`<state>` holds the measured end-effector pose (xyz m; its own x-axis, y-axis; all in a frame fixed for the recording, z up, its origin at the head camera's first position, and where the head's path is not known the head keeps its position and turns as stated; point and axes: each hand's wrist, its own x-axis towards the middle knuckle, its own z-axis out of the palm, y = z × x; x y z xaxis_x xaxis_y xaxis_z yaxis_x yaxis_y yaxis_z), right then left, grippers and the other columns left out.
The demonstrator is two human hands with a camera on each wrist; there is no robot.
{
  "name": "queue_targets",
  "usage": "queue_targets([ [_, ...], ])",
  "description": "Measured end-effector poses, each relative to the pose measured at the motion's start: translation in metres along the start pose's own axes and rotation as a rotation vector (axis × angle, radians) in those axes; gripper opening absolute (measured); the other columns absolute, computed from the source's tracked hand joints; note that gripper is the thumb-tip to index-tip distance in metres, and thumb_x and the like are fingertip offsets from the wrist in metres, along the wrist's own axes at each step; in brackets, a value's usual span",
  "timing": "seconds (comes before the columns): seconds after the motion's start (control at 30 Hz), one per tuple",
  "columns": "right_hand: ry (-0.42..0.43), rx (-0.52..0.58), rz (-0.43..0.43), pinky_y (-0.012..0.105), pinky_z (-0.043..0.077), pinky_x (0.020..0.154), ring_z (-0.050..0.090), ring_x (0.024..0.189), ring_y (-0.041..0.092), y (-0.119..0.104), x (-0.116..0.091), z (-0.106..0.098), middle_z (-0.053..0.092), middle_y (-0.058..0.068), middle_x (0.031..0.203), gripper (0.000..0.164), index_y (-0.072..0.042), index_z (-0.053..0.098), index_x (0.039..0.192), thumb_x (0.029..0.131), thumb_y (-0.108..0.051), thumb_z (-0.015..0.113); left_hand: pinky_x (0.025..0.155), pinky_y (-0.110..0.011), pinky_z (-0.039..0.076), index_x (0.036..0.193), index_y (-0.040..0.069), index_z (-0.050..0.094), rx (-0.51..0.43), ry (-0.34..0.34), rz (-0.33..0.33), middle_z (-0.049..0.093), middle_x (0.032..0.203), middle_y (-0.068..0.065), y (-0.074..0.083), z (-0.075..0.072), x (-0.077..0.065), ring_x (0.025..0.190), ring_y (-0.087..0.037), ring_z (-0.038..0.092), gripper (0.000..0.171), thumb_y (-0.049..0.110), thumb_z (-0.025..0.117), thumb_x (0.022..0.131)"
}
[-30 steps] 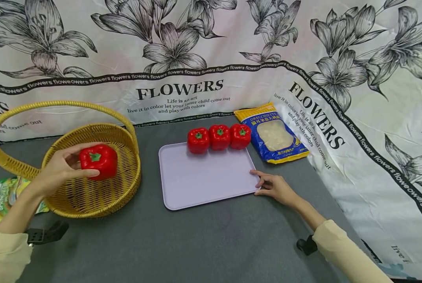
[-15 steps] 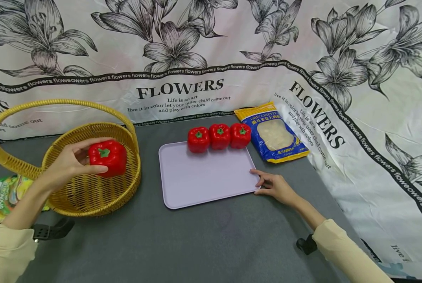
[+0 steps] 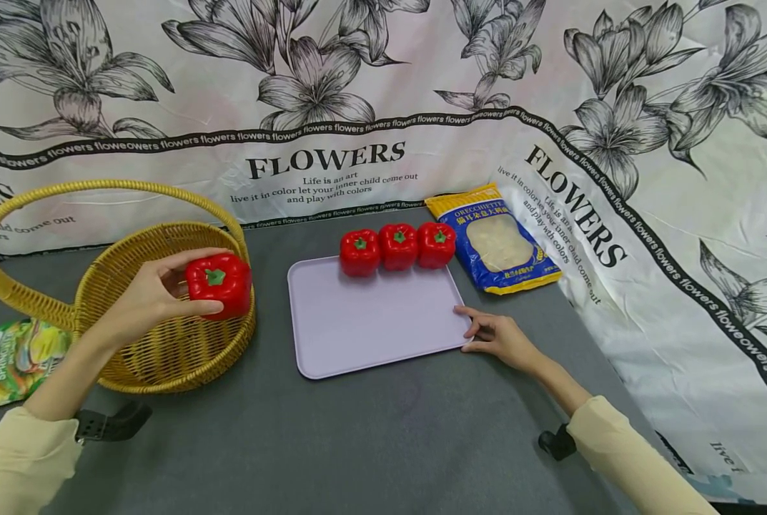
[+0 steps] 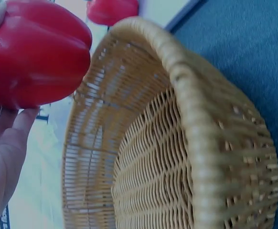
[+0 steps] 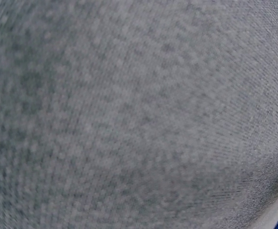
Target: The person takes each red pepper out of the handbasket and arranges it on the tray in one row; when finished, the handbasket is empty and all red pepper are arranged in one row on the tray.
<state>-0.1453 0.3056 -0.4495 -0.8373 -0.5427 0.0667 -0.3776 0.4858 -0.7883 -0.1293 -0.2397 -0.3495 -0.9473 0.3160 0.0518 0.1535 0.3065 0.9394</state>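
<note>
My left hand (image 3: 154, 293) grips a red bell pepper (image 3: 221, 285) with a green stem, thumb in front and fingers behind. It holds the pepper above the right side of the yellow wicker basket (image 3: 164, 357). Up close in the left wrist view, the bell pepper (image 4: 38, 55) hangs beside the basket's rim (image 4: 196, 124). My right hand (image 3: 502, 343) holds the lower right corner of a pale lilac tray (image 3: 377, 322); the fingers are partly curled. Three more red bell peppers (image 3: 398, 247) stand in a row along the tray's back edge. The right wrist view has only the grey cloth and a packet's edge.
A blue and yellow orecchiette bag (image 3: 500, 243) lies right of the peppers. Left of the basket is a green snack packet (image 3: 19, 361), partly behind my forearm. The basket's tall handle (image 3: 109, 186) arches up at the back left. Floral fabric (image 3: 332, 93) hangs behind the grey table (image 3: 332, 450).
My left hand has carried the bell pepper rightward across the basket, from its middle to its right rim. The right hand and the tray have stayed in place.
</note>
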Motion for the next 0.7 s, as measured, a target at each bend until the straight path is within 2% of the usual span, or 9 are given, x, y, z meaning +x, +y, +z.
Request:
queue_targets([
  [0.27,0.001,0.0,0.005,0.01,0.045,0.085,0.048,0.125,0.037,0.003,0.0,0.0,0.051,0.02,0.137,0.014,-0.004,0.065,0.083,0.077,-0.004,0.078,0.077,-0.028,0.056,0.136,0.009,0.052,-0.001,-0.021,0.022,0.059,0.12,0.002,0.007,0.012,0.008,0.1,-0.02,0.059,0.057,0.002,0.071,0.082],
  [0.47,-0.001,-0.001,0.011,0.01,0.043,0.089,0.048,0.125,0.036,0.002,0.001,0.0,0.05,0.02,0.138,0.014,-0.004,0.065,0.083,0.078,-0.005,0.078,0.079,-0.028,0.055,0.136,0.007,0.052,-0.016,-0.063,0.055,0.056,0.124,-0.003,0.013,0.028,0.017,0.105,-0.022,0.056,0.06,0.002,0.073,0.08],
  [0.7,0.002,-0.008,0.015,0.009,0.044,0.088,0.047,0.126,0.036,0.001,0.0,0.0,0.05,0.02,0.138,0.014,-0.005,0.065,0.083,0.077,-0.004,0.078,0.079,-0.029,0.055,0.139,0.011,0.05,0.012,-0.122,0.008,0.052,0.129,-0.012,0.023,0.043,0.035,0.109,-0.029,0.051,0.065,0.011,0.076,0.08],
])
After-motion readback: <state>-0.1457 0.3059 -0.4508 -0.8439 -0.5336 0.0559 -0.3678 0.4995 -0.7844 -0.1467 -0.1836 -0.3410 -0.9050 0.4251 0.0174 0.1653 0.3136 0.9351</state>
